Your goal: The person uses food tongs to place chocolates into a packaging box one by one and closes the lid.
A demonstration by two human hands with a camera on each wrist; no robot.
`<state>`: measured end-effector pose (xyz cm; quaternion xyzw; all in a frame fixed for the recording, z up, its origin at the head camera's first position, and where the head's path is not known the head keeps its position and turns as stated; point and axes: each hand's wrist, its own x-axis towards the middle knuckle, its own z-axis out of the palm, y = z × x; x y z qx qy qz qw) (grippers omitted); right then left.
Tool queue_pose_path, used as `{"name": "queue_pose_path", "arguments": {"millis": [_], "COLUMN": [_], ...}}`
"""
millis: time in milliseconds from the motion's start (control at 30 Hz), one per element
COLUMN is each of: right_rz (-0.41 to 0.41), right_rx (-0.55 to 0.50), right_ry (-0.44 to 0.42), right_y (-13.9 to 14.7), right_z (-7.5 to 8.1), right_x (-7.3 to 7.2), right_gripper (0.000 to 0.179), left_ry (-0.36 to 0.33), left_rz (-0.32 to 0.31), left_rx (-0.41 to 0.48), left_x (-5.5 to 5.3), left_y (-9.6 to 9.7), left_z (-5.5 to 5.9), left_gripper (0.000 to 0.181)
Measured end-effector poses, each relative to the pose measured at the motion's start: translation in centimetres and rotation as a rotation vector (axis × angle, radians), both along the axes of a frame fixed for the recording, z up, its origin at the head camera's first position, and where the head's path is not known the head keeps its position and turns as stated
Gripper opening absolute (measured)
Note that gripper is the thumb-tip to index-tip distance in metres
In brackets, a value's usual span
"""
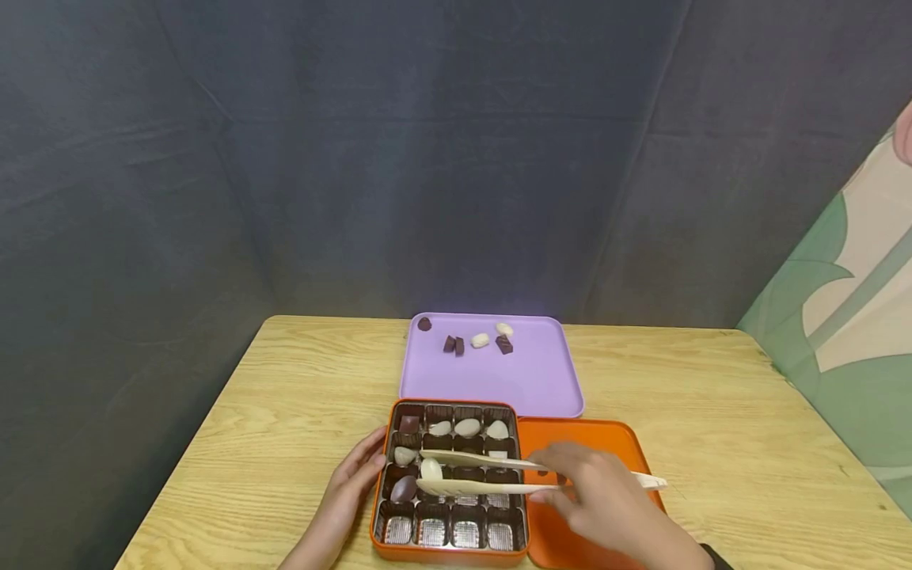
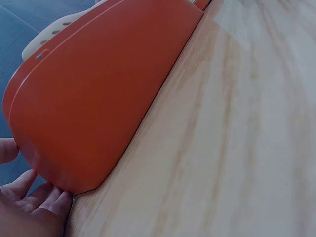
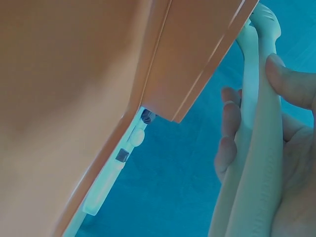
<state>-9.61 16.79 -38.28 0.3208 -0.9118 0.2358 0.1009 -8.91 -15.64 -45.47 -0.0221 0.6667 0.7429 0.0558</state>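
Observation:
My right hand (image 1: 594, 491) grips a pair of cream tongs (image 1: 499, 488), thumb on one arm and fingers round the other. The tongs reach leftward over an orange box (image 1: 449, 556) with a dark divided insert. Between their tips is a cream-coloured chocolate (image 1: 431, 469), over the second column; whether it touches the insert I cannot tell. Several pale and dark chocolates sit in the box, among them a brown egg-shaped one (image 1: 404, 489) on the left. My left hand (image 1: 349, 483) rests its fingertips against the box's left wall, as the left wrist view (image 2: 37, 202) also shows.
Behind the box lies a purple tray (image 1: 492, 384) with several dark and white chocolates on it. An orange lid (image 1: 570, 546) lies at the box's right side, under my right hand. The wooden table (image 1: 285, 412) extends to both sides, with a dark curtain behind it.

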Motion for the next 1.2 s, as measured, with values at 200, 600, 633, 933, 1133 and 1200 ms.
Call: {"name": "queue_pose_path", "arguments": {"millis": [200, 600, 633, 933, 1133, 1200], "right_rz": [-0.01, -0.03, -0.028, -0.003, -0.008, -0.013], "right_rx": [0.034, 0.055, 0.051, 0.03, 0.002, -0.006], "right_ry": [-0.006, -0.042, -0.038, -0.001, 0.043, 0.042], "right_y": [0.24, 0.27, 0.24, 0.04, -0.04, -0.01], "right_z": [-0.07, 0.04, 0.03, -0.12, -0.32, -0.35], "right_x": [0.48, 0.7, 0.68, 0.61, 0.21, 0.06], "right_gripper": [0.031, 0.034, 0.033, 0.034, 0.034, 0.035], "left_ry": [0.002, -0.001, -0.001, 0.004, 0.004, 0.002], "left_rz": [0.006, -0.002, -0.003, -0.01, -0.008, -0.011], "left_rx": [-0.005, 0.002, 0.004, 0.004, 0.002, 0.001], "left_x": [0.03, -0.02, -0.02, -0.21, -0.03, 0.02], "left_y": [0.06, 0.01, 0.01, 0.02, -0.03, -0.04], "left_z": [-0.06, -0.09, -0.08, 0.05, 0.04, 0.03], "left_gripper": [0.043, 0.043, 0.044, 0.044, 0.045, 0.045]}}
